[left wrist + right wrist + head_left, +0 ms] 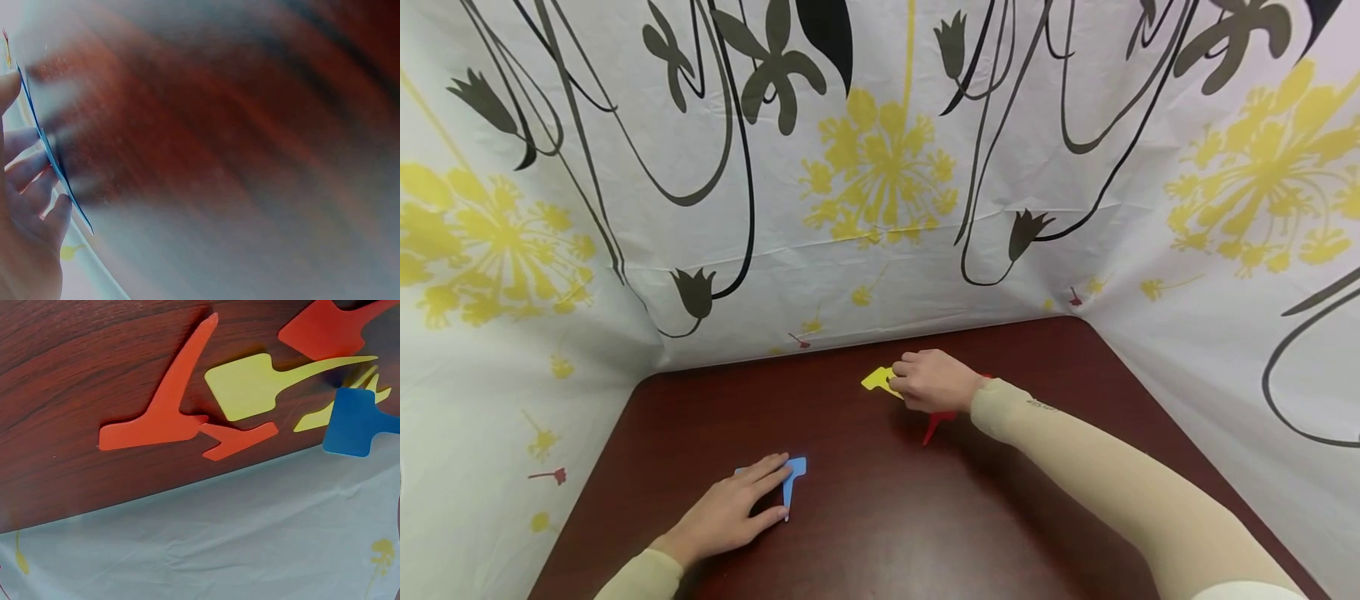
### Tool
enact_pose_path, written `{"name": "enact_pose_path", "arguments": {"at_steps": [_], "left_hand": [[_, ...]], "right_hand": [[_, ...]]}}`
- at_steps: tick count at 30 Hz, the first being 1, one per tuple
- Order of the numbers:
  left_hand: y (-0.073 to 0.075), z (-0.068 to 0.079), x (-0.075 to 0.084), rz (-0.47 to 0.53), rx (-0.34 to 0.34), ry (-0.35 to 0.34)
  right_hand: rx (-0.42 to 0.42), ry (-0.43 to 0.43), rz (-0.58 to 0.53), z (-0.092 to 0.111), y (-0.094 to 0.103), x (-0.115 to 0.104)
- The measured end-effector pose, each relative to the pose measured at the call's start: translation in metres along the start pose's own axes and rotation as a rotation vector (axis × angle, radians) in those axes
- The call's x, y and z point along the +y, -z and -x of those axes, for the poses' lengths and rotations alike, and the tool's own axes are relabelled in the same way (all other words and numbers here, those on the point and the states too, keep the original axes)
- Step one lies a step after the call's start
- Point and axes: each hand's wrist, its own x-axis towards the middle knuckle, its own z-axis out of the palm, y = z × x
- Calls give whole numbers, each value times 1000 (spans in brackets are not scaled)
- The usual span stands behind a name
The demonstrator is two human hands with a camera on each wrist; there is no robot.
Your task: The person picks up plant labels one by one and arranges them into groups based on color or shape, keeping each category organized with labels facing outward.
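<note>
While the two hands are well apart, each is at work over coloured plant labels on the dark red-brown desk [865, 517]. The left hand [730, 510], at the lower left of the head frame, lies with fingers extended across a blue T-shaped label [797, 468], the thumb touching its pointed end. The left wrist frame gives that label nearly edge-on at far left, in contact with the fingertips.

The right hand [934, 381], right of centre in the head frame, has its fingers bent down just beside a yellow label [876, 379]; a red label [933, 427] protrudes below it. Whether it is clamped on a piece cannot be told, its fingertips being hidden.

In the right wrist frame, a large red T-shaped label [156, 425] occupies centre-left, touching a small forked red piece [240, 442]. A yellow paddle-shaped label [244, 387] lies above the latter. At right, a blue paddle-shaped label [351, 422] overlaps a pronged yellow piece [314, 420]; another red label [322, 331] is at upper right.

Dark marking [1041, 406] on the beige right sleeve [1097, 458] is too small to read. Flower-printed white cloth [880, 287] surrounds the desk.
</note>
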Motion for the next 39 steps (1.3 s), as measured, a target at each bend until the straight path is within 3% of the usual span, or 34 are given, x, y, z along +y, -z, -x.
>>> {"name": "enact_pose_path", "arguments": {"at_steps": [5, 10, 15, 23, 28, 34, 37, 39], "left_hand": [[1, -1, 0, 3, -12, 6], [0, 0, -1, -3, -14, 9], [0, 0, -1, -4, -8, 7], [3, -1, 1, 0, -27, 9], [3, -1, 1, -12, -22, 3], [2, 0, 0, -28, -20, 0], [2, -1, 0, -30, -25, 1], [3, -1, 1, -30, -32, 4]], "right_hand": [[-24, -31, -18, -4, 4, -3], [-1, -121, -106, -11, 10, -8], [50, -240, -269, -21, 14, -13], [-5, -539, -638, -32, 21, -25], [8, -652, -776, -34, 20, -30], [63, -676, -976, -38, 16, -39], [53, -647, -970, -41, 17, -46], [46, -600, -898, -44, 19, -51]]}}
